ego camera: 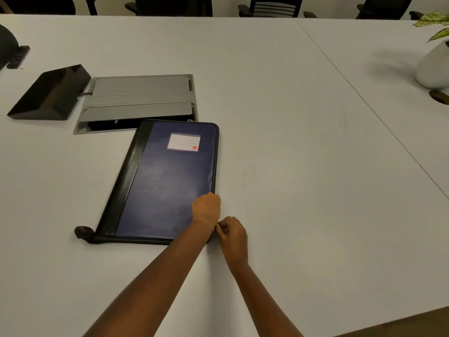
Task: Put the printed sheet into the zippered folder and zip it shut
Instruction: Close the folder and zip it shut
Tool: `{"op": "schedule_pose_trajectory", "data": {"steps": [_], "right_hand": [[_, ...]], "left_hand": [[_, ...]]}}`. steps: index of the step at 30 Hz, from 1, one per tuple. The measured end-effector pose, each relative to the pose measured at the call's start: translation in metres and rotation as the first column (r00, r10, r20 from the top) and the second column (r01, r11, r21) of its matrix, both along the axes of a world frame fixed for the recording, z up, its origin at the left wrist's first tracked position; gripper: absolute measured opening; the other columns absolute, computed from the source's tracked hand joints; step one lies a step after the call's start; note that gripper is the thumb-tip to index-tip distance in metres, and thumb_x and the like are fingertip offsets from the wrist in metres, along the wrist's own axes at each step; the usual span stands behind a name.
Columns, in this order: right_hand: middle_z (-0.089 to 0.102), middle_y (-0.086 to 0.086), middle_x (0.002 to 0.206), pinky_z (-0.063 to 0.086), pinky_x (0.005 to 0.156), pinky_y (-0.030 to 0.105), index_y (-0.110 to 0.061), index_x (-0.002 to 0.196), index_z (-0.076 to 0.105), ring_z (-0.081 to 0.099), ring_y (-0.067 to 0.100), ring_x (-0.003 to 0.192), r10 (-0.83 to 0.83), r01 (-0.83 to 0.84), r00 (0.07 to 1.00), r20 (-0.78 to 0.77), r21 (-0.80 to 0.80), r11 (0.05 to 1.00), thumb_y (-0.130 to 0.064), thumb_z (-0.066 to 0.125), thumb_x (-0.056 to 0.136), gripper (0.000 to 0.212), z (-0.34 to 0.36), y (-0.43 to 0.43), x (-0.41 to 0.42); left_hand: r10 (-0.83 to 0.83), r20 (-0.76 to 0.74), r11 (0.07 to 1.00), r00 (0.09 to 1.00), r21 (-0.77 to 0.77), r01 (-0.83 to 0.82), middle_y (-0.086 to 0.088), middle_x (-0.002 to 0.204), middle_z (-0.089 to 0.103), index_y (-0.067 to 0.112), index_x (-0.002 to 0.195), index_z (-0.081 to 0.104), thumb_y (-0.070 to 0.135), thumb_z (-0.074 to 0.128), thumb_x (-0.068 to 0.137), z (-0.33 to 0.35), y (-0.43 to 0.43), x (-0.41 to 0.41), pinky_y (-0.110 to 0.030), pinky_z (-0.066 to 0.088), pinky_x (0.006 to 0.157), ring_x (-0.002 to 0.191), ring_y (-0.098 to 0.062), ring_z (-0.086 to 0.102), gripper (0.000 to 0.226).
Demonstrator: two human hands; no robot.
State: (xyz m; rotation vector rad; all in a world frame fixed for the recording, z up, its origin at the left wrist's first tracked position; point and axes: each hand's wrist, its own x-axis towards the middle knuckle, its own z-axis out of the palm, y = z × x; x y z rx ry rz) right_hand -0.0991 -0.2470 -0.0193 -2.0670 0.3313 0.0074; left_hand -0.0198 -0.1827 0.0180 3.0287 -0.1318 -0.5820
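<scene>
A blue zippered folder [165, 181] with a black spine and a white label lies closed on the white table [291, 117]. My left hand [207, 208] rests on the folder's right edge near its near right corner, fingers curled over that edge. My right hand [232, 233] sits just beside it at the corner, thumb and fingers pinched together on something small at the zipper line; the zipper pull itself is hidden. No printed sheet shows anywhere.
A grey cable hatch [138, 100] is set into the table behind the folder, with a black box [49, 93] to its left. A white plant pot [432, 66] stands at the far right. Office chairs [274, 7] line the far edge.
</scene>
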Motion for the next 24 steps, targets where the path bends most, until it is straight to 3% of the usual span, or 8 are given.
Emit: {"op": "schedule_pose_trajectory", "data": {"steps": [7,12,16,20,24], "right_hand": [[0.053,0.006,0.066,0.045,0.060,0.035,-0.013,0.064,0.047,0.048,0.018,0.062,-0.060,0.059,0.998,0.014,0.070,0.996,-0.009,0.062,0.082,0.024,0.001,0.002,0.005],[0.051,0.005,0.067,0.034,0.056,0.014,-0.005,0.066,0.053,0.044,0.016,0.062,0.067,-0.066,0.997,0.031,-0.026,0.997,-0.011,0.060,0.084,0.020,-0.003,-0.004,-0.002],[0.060,0.019,0.075,0.038,0.062,0.022,0.004,0.071,0.056,0.050,0.023,0.068,0.162,-0.157,0.985,0.055,-0.075,0.985,-0.008,0.059,0.084,0.018,-0.010,-0.002,-0.022],[0.057,0.013,0.070,0.035,0.058,0.011,-0.002,0.068,0.055,0.049,0.017,0.065,0.097,-0.095,0.993,0.067,-0.025,0.995,-0.008,0.060,0.083,0.017,-0.008,0.000,-0.022],[0.049,0.005,0.063,0.032,0.052,0.014,-0.013,0.063,0.045,0.042,0.014,0.059,-0.006,0.005,0.997,0.073,0.019,1.000,-0.008,0.062,0.082,0.026,0.001,-0.007,0.003]], "left_hand": [[0.039,-0.029,0.994,0.999,-0.097,-0.041,-0.019,0.110,0.065,-0.002,0.103,0.060,-0.002,0.035,0.092,0.006,0.005,0.003,-0.031,0.051,0.080,0.098,-0.030,0.064,0.028],[0.017,-0.061,0.995,0.998,-0.096,-0.023,-0.019,0.113,0.064,-0.003,0.105,0.059,-0.003,0.035,0.092,0.009,0.006,0.005,-0.031,0.051,0.082,0.102,-0.029,0.063,0.028],[-0.018,-0.057,0.996,0.998,-0.087,0.013,-0.017,0.123,0.058,-0.002,0.113,0.057,-0.002,0.036,0.094,0.012,0.005,0.007,-0.031,0.048,0.088,0.112,-0.028,0.057,0.028],[-0.018,-0.079,0.992,0.997,-0.122,0.008,-0.013,0.124,0.056,-0.001,0.114,0.056,-0.005,0.039,0.093,0.016,0.007,0.003,-0.029,0.049,0.088,0.112,-0.025,0.057,0.028],[0.062,-0.044,0.986,0.997,-0.149,-0.068,-0.019,0.111,0.064,-0.004,0.102,0.060,-0.001,0.039,0.092,0.017,0.007,0.004,-0.032,0.051,0.081,0.097,-0.029,0.062,0.024]]}}
